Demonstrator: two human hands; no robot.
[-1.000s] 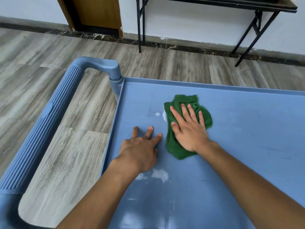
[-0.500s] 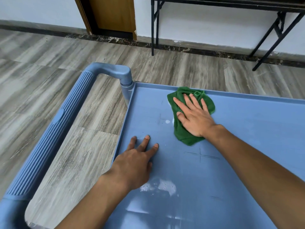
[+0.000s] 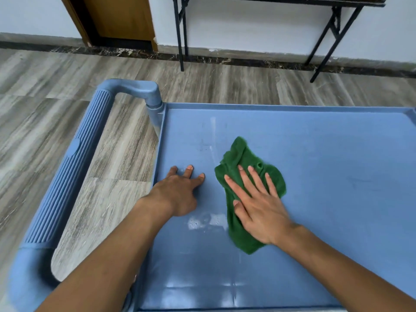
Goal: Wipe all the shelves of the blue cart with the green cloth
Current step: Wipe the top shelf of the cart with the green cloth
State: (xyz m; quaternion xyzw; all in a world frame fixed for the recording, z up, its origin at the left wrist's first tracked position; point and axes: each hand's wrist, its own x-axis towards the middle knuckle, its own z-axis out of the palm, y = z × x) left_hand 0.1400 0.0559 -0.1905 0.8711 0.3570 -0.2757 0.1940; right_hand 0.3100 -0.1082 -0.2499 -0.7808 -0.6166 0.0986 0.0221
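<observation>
The right hand (image 3: 258, 210) lies flat with fingers spread, pressing the green cloth (image 3: 245, 190) onto the top shelf (image 3: 326, 154) of the blue cart; just to its left, the left hand (image 3: 180, 190) rests flat and unclenched on the shelf, grasping nothing, near a wet patch (image 3: 207, 220)

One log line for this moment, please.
stage: wiping top shelf | right hand: flat on green cloth | left hand: braced on shelf | wet patch: between hands

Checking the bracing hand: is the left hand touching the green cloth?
Apart. Head view shows bare blue shelf between the left hand and the green cloth.
</observation>
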